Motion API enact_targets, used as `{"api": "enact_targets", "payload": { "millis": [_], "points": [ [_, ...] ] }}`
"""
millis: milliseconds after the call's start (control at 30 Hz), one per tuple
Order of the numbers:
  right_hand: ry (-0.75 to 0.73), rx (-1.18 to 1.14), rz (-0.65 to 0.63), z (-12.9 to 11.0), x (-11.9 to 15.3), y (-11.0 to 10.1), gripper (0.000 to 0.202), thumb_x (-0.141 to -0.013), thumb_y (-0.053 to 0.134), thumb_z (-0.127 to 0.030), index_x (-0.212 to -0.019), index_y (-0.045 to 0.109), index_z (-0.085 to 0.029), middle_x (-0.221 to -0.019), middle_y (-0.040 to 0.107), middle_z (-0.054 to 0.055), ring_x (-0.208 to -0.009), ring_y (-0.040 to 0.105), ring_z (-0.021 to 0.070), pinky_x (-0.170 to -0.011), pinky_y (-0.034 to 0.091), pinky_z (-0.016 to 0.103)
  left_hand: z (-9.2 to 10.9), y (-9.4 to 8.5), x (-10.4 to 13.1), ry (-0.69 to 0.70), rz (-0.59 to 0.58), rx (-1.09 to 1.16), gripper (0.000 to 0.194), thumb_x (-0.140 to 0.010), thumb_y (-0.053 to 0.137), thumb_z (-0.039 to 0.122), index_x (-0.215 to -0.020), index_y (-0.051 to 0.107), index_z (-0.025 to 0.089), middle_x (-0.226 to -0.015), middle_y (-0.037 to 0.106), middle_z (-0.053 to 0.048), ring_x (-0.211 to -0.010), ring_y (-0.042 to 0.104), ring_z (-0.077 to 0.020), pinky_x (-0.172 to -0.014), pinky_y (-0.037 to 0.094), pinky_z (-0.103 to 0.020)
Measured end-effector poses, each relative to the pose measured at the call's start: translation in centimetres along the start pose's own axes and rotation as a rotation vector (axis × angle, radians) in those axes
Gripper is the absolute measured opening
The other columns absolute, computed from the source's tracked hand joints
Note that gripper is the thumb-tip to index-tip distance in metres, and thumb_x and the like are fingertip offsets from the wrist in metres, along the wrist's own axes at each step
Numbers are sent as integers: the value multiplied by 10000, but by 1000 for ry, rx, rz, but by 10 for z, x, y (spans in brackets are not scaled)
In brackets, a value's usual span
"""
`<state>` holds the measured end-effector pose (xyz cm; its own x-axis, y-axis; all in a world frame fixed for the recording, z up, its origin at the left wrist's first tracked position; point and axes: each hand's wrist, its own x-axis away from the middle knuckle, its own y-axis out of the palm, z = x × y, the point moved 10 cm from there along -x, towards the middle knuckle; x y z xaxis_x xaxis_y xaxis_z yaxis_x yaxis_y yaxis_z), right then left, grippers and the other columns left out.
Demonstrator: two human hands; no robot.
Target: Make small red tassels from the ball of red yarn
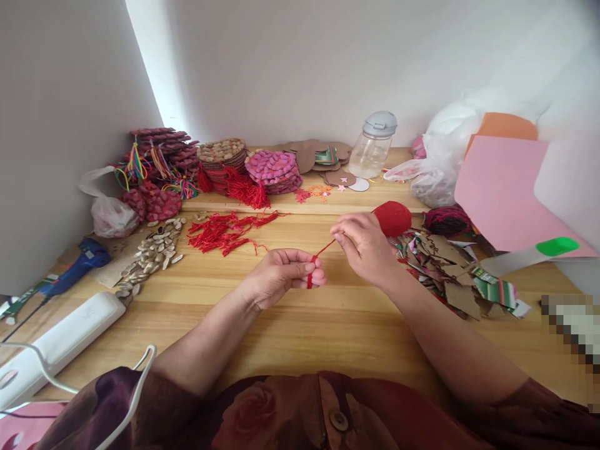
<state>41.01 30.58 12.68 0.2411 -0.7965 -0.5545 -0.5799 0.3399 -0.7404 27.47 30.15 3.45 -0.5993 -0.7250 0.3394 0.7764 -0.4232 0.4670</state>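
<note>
Red yarn (310,280) is wound round the fingers of my left hand (284,273), whose thumb presses on them. From there a taut strand (325,248) rises to my right hand (363,247), which pinches it between thumb and fingers. Just behind my right hand sits a red yarn ball (394,218), partly covered by the fingers. Several red tassels (220,232) lie in a loose pile on the wooden table (281,337), beyond my left hand and to its left.
At the left are a blue glue gun (77,267), seed shells (152,253) and a white power strip (70,344). Stacked coasters (273,170) and a bottle (372,150) stand at the back. Cardboard scraps (450,269), dark yarn (447,220) and pink paper (501,181) are at the right.
</note>
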Motion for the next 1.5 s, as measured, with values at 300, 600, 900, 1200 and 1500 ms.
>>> {"api": "enact_targets", "payload": {
  "millis": [300, 600, 900, 1200, 1500],
  "points": [
    [181, -101, -168, -28, 16, -4, 190, -905, 562, -288, -780, 665, -188, -775, 677, 35, -761, 583, 179, -721, 417, 312, -3, -4, -3, 28, 23, -50, 305, -666, 828, 272, -866, 689, 88, -780, 738, -94, -724, 706, -171, -731, 542, -295],
    [422, 161, -540, 20, 117, -41, 290, -928, 484, -388, -712, 576, -217, -714, 643, 38, -669, 587, 200, -606, 386, 322, -8, -10, -7, -4, 71, -69, 304, -674, 823, 268, -893, 697, 100, -786, 741, -79, -716, 700, -156, -748, 548, -300],
    [810, 286, -571, 83, 216, -87, 195, -861, 535, -443, -838, 533, -249, -746, 681, 53, -658, 642, 258, -569, 435, 358, -13, -12, -8, 0, 102, -104, 342, -633, 846, 280, -884, 699, 99, -784, 748, -88, -719, 707, -168, -765, 554, -318],
    [650, 421, -541, 72, 186, -74, 131, -816, 528, -336, -838, 583, -219, -832, 694, 107, -727, 651, 286, -590, 435, 368, -15, -9, -9, 16, 86, -133, 345, -632, 846, 285, -884, 689, 110, -779, 750, -81, -715, 708, -167, -751, 558, -318],
    [832, 0, -692, 63, 189, -72, 146, -842, 565, -354, -721, 548, -276, -641, 606, 93, -540, 527, 212, -502, 367, 371, -10, -3, -5, 33, 72, -169, 355, -646, 835, 303, -900, 691, 102, -760, 751, -91, -695, 698, -161, -698, 534, -284]
  ]
}}
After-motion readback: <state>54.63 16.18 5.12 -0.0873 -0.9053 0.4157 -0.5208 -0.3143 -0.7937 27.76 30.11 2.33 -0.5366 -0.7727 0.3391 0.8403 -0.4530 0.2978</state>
